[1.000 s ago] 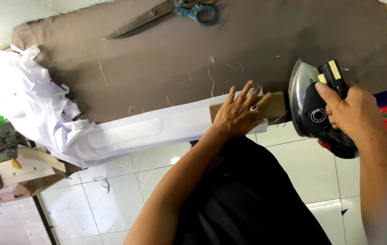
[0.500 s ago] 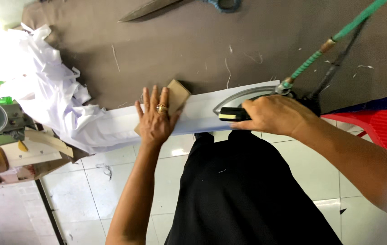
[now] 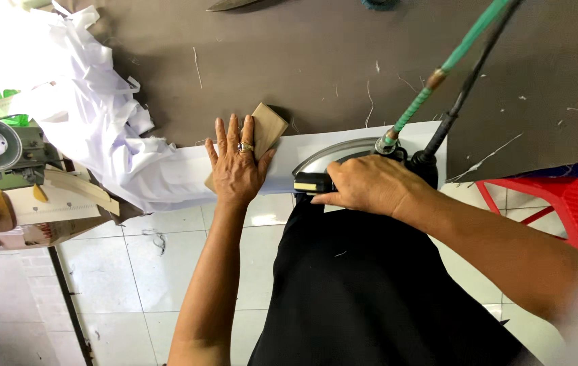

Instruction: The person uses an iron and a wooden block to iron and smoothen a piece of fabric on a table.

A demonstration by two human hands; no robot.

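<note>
Half the white strip [image 3: 289, 163] along the table edge looks handled so far, I'd say: the iron [image 3: 353, 163] sits flat on the right part of it, and the stretch running left into the crumpled white pile [image 3: 79, 95] looks like it's waiting its turn. My left hand [image 3: 236, 166] is flat on the tan cardboard piece [image 3: 265, 129], fingers spread wide and pointing away from me, pinning it down on the strip just left of the iron. My right hand [image 3: 367, 186] is wrapped tight around the iron's handle, knuckles up, forearm coming in from the right. The green cord [image 3: 451, 64] goes up and away over the brown table cover [image 3: 302, 61]. Scissors sit at the far edge, mostly cropped.
</note>
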